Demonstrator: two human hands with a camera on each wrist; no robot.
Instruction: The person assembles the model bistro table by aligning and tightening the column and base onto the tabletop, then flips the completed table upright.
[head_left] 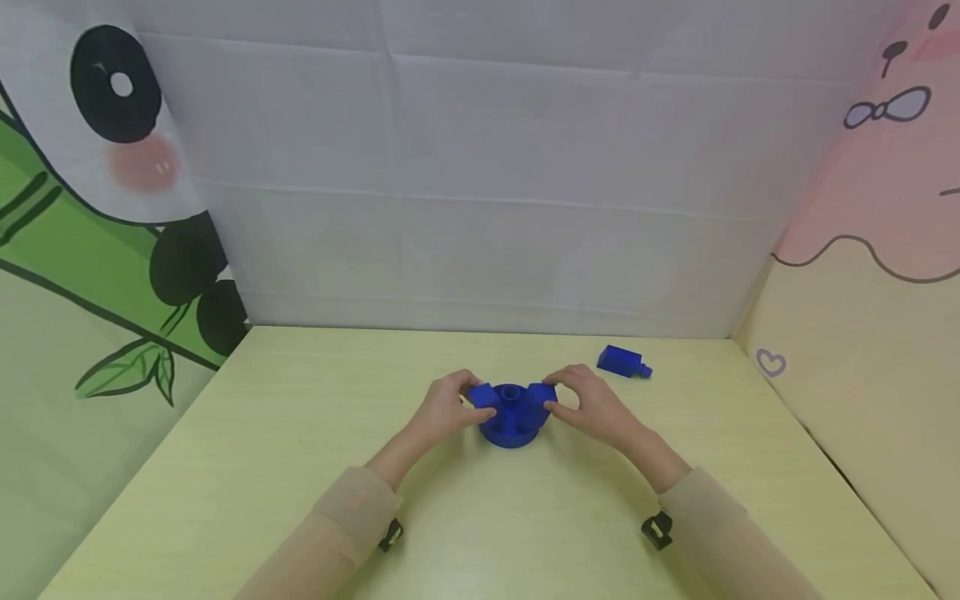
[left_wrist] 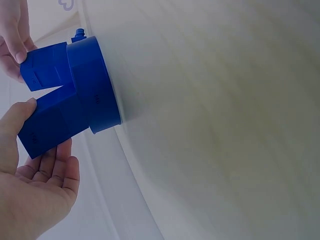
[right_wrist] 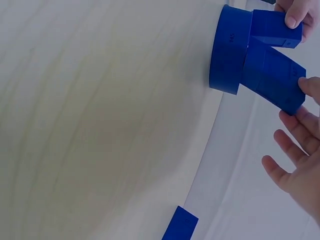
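A round blue base (head_left: 509,437) with a hollow central post stands on the table. Two blue blocks are seated in it and lean outward from each other. My left hand (head_left: 444,406) pinches the upper end of the left block (head_left: 483,395) between thumb and fingers. On the other side, my right hand (head_left: 597,408) holds the right block (head_left: 542,396) by its top, the thumb on its near face. In the left wrist view both blocks meet the base's rim (left_wrist: 97,90); their lower ends are hidden inside it.
A third blue block (head_left: 621,361) with a small knobbed end lies on its side at the back right of the table (head_left: 300,467). A white cloth wall (head_left: 510,200) rises behind the table, with printed panels at left and right.
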